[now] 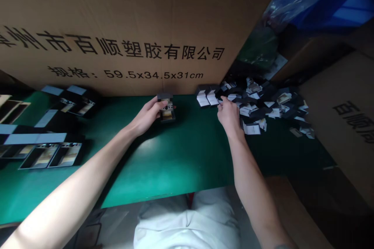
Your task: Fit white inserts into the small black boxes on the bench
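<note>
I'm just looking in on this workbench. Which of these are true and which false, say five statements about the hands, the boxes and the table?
1. The left hand holds a small dark box. True.
2. The tabletop is red. False: the tabletop is green.
3. The right hand is beside two small open cases with white insides. True.
4. The large cardboard carton has no printing. False: dark characters run across it.
5. A jumbled heap lies at the table's right side. True.

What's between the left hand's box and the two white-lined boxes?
Just bare green tabletop between the held box and the white-lined pair, head view.
</note>
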The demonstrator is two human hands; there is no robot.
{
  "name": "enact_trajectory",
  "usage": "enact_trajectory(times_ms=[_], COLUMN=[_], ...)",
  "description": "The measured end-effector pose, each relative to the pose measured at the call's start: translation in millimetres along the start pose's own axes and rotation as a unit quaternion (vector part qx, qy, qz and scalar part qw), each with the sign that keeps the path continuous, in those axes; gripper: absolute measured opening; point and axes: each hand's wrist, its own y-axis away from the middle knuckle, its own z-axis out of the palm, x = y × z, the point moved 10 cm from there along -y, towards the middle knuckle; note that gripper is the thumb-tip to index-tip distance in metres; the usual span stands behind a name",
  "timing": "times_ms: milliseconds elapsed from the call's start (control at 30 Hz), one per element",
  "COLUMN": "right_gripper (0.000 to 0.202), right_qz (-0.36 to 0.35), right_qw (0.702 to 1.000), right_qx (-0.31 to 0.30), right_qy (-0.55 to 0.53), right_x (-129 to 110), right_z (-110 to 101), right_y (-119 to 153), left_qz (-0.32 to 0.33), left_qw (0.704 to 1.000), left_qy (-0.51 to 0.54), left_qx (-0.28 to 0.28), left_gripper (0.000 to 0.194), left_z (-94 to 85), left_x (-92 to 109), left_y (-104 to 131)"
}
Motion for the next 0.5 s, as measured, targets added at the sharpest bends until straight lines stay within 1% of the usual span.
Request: enact_trajectory(times_ms=[100,167,233,300,333,367,400,433,500], right_gripper=[0.052,0.053,0.05,0.047,0.044,0.041,0.038,0.035,0.031], right_qz=[0.009,0.014,0.018,0.018,0.016,0.016,0.019,0.026,0.048], right_qw=[1.0,0.999,0.995,0.981,0.971,0.96,0.945,0.924,0.861], right_qx=[0.007,0.031,0.089,0.161,0.184,0.189,0.172,0.136,0.024], right_qy=[-0.005,-0.018,-0.049,-0.105,-0.149,-0.207,-0.279,-0.358,-0.506], right_x=[1.9,2.8,3.0,2.3,1.0,-0.9,-3.9,-9.1,-28.2], right_z=[-0.5,-7.4,-23.0,-40.6,-45.6,-45.6,-40.0,-29.0,2.5], right_y=[-0.6,-1.1,-0.5,3.1,5.3,6.8,7.5,7.9,11.7], left_qz=[-0.001,-0.001,-0.002,-0.001,0.001,0.003,0.005,0.008,0.012], left_qw=[1.0,1.0,1.0,1.0,1.0,1.0,1.0,0.999,0.997], left_qy=[-0.003,-0.008,-0.011,-0.004,0.004,0.015,0.028,0.043,0.075], left_qx=[0.0,0.002,0.005,0.005,0.005,0.003,0.0,-0.002,-0.001], left_gripper=[0.064,0.064,0.064,0.063,0.061,0.059,0.056,0.054,0.049], left_z=[0.4,0.7,0.5,0.5,0.6,1.0,1.8,2.4,3.8], left_x=[-0.1,0.5,0.7,0.9,1.3,2.0,2.8,3.8,5.7], left_y=[0.2,0.5,0.7,0.7,0.7,0.6,0.5,0.5,0.5])
